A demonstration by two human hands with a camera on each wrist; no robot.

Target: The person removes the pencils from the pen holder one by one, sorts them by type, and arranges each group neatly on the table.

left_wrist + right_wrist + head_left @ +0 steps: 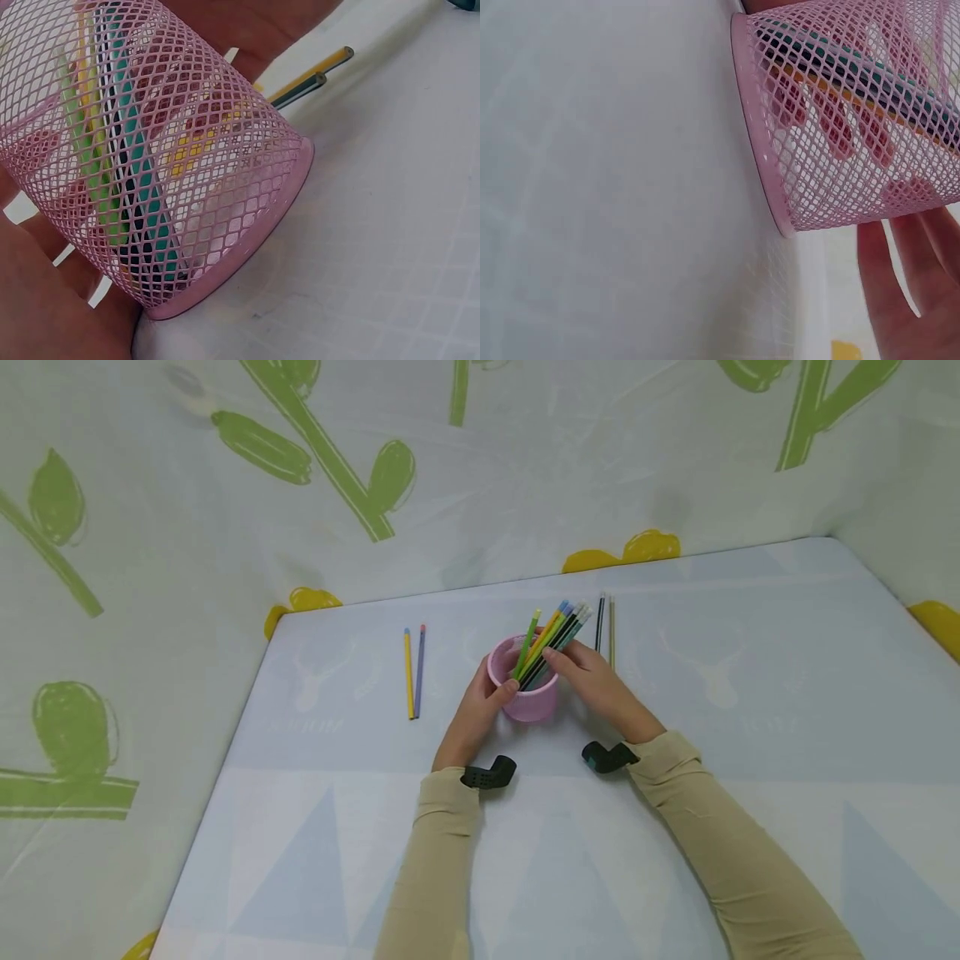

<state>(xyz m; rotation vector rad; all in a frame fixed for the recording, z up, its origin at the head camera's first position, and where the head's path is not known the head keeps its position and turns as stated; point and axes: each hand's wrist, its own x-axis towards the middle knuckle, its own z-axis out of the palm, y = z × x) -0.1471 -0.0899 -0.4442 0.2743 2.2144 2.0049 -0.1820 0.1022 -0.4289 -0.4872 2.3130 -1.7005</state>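
Yellow pencil + purple pencil: lying side by side on the table, left of the cup, well apart from it.
Left sleeve: rising from the bottom edge, leaning slightly right; cuff is sitting behind the left wrist cam.
Left hand: reaching forward, gripping the cup from its left side. Thumb is pressing at the near rim, fingers are wrapping the far-left wall, so clamped on the cup.
Cup: pink mesh, standing mouth-up between both hands; can't tell if its base is touching the table.
Green pencil: standing in the cup, tilting slightly right, just left of the bundle.
Bundle: several pencils, yellow to black to teal, leaning right inside the cup, tops fanning out above the rim.
Right hand: coming in from the right, angled up-left. Thumb is lying across the bundle's near side, fingers are curling behind it; clamped on the bundle at the cup mouth.
Right wrist cam + right sleeve: forearm is slanting in from lower right.
Black pencil + olive pencil: lying beyond the right hand, lower ends hiding behind it.
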